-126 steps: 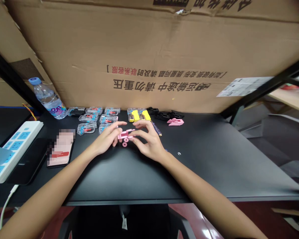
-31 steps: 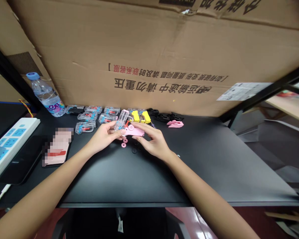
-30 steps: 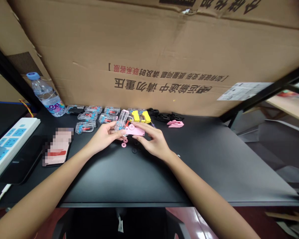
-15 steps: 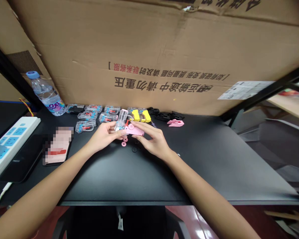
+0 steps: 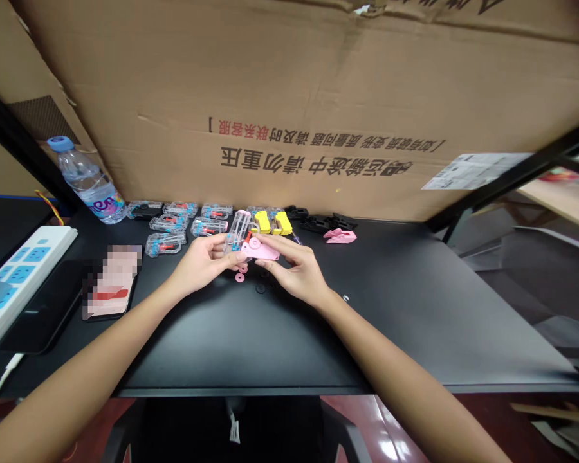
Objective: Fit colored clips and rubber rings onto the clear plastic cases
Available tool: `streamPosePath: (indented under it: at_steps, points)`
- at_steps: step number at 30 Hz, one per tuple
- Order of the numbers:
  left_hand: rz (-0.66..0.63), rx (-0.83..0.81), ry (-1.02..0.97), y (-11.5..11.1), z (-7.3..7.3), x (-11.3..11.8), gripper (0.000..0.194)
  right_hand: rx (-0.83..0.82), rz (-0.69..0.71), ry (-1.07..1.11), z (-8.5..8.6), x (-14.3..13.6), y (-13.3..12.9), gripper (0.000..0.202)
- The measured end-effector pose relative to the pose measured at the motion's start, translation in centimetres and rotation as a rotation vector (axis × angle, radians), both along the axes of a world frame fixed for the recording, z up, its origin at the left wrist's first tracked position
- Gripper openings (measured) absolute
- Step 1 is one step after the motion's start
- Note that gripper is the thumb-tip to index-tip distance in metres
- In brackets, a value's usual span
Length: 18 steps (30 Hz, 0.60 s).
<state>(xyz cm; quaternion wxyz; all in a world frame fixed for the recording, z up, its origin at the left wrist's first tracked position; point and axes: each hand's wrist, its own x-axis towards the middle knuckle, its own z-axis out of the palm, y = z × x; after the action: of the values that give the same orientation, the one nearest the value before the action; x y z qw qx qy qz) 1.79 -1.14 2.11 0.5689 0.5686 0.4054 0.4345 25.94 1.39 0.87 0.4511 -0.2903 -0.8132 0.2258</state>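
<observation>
Two hands work above the black tabletop (image 5: 251,347): the left hand (image 5: 203,262) grips a clear plastic body (image 5: 238,230) in its fingers, and the right hand (image 5: 296,270) pinches the pink plastic piece (image 5: 264,250) at its lower end. Pink washers (image 5: 240,281) lie just below on the tabletop.

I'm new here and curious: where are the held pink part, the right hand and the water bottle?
Held pink part (image 5: 264,251): head view, on its flat side.
Right hand (image 5: 300,273): head view, on its middle.
Water bottle (image 5: 89,181): head view, clear body above the label.
</observation>
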Motion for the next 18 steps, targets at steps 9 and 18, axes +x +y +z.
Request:
streamPosePath:
  at_steps: [9,18]
  points:
    - [0.049,0.137,0.039,0.2,0.1,0.0,0.049,-0.195,0.073,0.197,0.3,-0.5,-0.4,0.056]
    - [0.179,0.734,0.354,-0.3,0.0,-1.1,0.022,0.054,0.040,0.010,0.1,-0.1,0.1,0.034]
